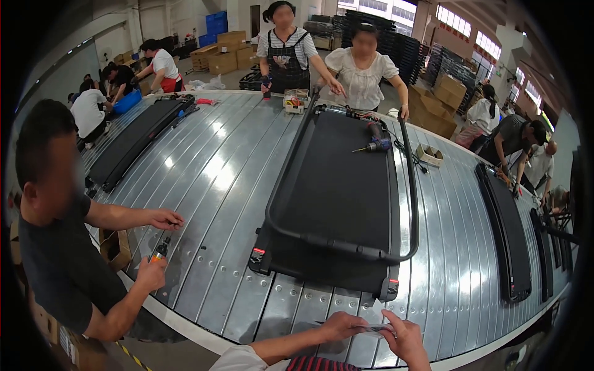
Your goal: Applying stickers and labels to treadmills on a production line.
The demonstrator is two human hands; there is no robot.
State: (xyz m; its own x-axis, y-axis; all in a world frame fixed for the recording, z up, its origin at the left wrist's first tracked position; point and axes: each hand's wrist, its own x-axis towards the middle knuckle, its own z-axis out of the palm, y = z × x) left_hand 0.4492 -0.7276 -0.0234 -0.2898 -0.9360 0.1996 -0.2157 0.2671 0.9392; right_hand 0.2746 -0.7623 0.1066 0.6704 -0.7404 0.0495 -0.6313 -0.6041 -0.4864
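Note:
At the near edge of the metal-topped table, my left hand (342,326) and my right hand (405,339) hold a thin, pale sheet (370,328) between them. Fingers of both hands are closed on its edges. A small white piece (378,308) sticks up beside my right fingers; I cannot tell whether it is part of the sheet. Just beyond my hands lies a black treadmill (346,179), its near corner cap (389,289) close to my right hand. A black tubular handrail frame (414,210) is above the treadmill, gripped at the far end by a co-worker's hand.
A power drill (375,143) lies on the treadmill's far end. The co-worker at left holds an electric screwdriver (161,249). Small parts boxes (429,155) stand on the table (204,167). Other treadmills (504,232) lie to either side, with people working near them.

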